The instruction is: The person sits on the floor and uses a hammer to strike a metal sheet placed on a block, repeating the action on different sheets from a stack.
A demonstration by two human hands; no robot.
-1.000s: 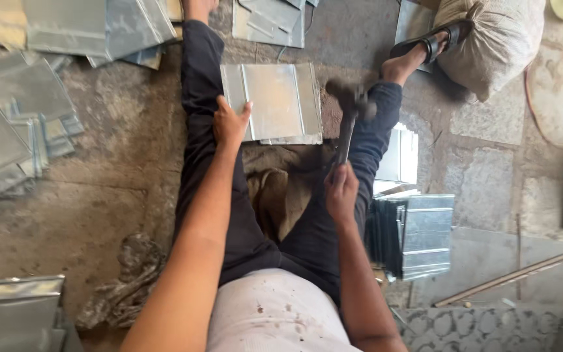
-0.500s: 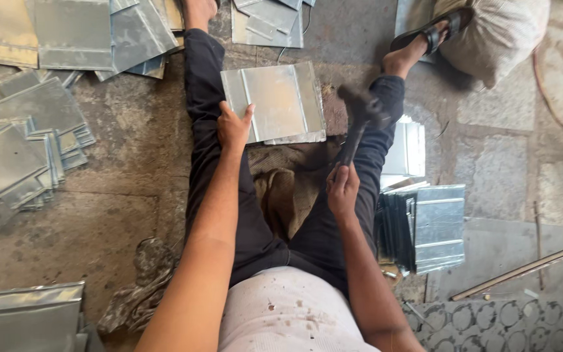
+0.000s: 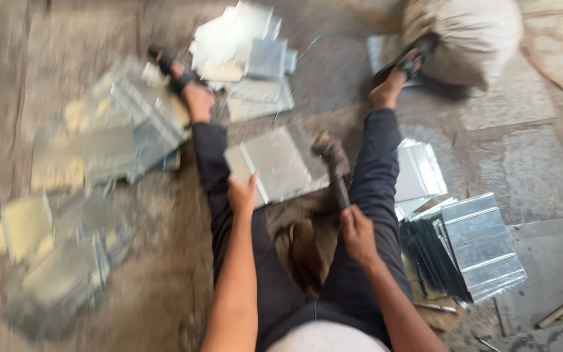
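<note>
At frame centre, a flat, shiny grey metal sheet (image 3: 280, 164) is pinned by the left hand (image 3: 242, 194). A dark-headed hammer (image 3: 333, 166) is gripped by the clenched right hand (image 3: 358, 233).

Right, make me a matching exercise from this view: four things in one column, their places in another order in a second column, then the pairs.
Things:
1. hammer
2. metal sheet
3. white sack
4. stack of sheets

Places:
A. far end, by the right foot
B. under the left hand, between the legs
C. on the floor outside the right leg
D. in the right hand

Pairs: 1-D, 2-B, 3-A, 4-C
</note>
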